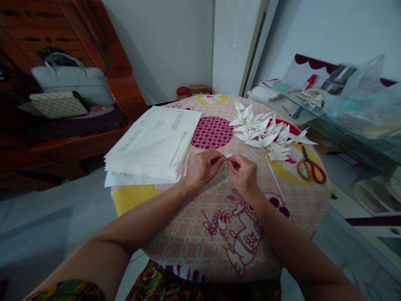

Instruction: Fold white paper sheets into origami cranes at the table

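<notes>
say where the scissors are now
In the head view, the scissors lie near the right edge of the round table, beside the folded white papers.

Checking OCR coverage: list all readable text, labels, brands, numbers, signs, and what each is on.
"JOE COOL" (slightly blurred): on the figure on the tablecloth.
Paper stack: printed lines, too small to read.
Folded white paper pieces: dark marks on one, unreadable.

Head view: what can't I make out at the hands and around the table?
All in the head view:
- White piece: full shape, mostly covered by the left hand and right hand.
- Paper stack: its print, too small and blurred to read.
- Flowers: exact count, as they overlap.
- Plastic bag: far side cut off by the right edge; contents blurred behind its film.
</notes>
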A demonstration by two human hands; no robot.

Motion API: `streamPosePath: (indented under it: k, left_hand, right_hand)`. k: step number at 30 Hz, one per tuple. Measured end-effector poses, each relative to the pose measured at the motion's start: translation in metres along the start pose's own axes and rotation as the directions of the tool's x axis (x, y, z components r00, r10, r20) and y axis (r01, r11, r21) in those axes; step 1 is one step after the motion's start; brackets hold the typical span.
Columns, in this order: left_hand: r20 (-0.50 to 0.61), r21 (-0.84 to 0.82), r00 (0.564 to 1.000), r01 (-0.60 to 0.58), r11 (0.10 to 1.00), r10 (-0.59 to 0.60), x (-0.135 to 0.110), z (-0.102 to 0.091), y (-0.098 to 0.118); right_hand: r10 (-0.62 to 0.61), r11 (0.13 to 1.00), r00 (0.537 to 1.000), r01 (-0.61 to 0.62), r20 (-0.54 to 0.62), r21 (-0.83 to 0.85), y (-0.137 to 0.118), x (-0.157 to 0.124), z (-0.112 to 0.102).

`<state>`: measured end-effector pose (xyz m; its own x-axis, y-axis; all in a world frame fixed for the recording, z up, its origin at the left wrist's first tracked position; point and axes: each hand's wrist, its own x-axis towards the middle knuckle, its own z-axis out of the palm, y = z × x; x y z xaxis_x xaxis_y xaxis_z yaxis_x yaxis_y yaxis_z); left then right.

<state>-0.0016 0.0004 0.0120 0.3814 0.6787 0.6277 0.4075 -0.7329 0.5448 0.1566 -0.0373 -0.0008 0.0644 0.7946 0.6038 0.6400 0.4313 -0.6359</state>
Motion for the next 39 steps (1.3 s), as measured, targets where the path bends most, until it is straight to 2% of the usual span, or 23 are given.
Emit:
streamPosePath:
  k: [7, 11, 15, 18, 21, 26, 29, 35, 39]
  left_hand:
    - [-0.089, -0.158, 0.991, 0.088, 0.983, -0.103, 0.004, -0.006, -0.01]
    - [0.025, -0.219, 0.993, 0.115, 0.969, -0.112, 0.007, -0.007, -0.017]
    - [0.118, -0.182, 0.988, 0.123, 0.976, -0.103, 0.007, -0.004, -0.018]
    - [0.084, -0.182, 0.988, 0.139, 0.973, -0.126, 0.005, 0.0, -0.018]
    - [0.041, -0.186, 0.989, 0.148, 0.971, -0.142, 0.004, 0.001, -0.017]
    - [0.033, -0.095, 0.995, 0.101, 0.99, -0.098, 0.003, 0.0, -0.009]
    - [0.039, -0.033, 0.998, 0.053, 0.998, -0.052, 0.003, 0.0, -0.005]
    - [0.034, 0.006, 0.999, 0.007, 1.0, -0.007, 0.002, 0.0, -0.003]
    - [0.047, 0.028, 0.998, -0.033, 0.999, 0.032, 0.002, 0.001, -0.004]
  right_hand:
    - [0.106, 0.979, 0.994, -0.11, 0.031, 0.174, 0.011, 0.004, -0.007]
    - [0.111, 0.968, 0.99, -0.128, 0.088, 0.217, 0.014, 0.005, -0.011]
    - [0.172, 0.918, 0.975, -0.211, 0.144, 0.335, 0.012, 0.006, -0.011]
    - [0.306, 0.818, 0.94, -0.34, 0.15, 0.463, 0.011, 0.008, -0.01]
    - [0.441, 0.69, 0.878, -0.463, 0.183, 0.557, 0.008, 0.011, -0.011]
    - [0.525, 0.547, 0.789, -0.599, 0.318, 0.585, 0.001, 0.014, -0.015]
    - [0.534, 0.516, 0.764, -0.634, 0.363, 0.576, -0.001, 0.014, -0.014]
    - [0.601, 0.497, 0.729, -0.662, 0.328, 0.562, 0.0, 0.014, -0.014]
    - [0.578, 0.493, 0.725, -0.676, 0.375, 0.548, -0.002, 0.014, -0.013]
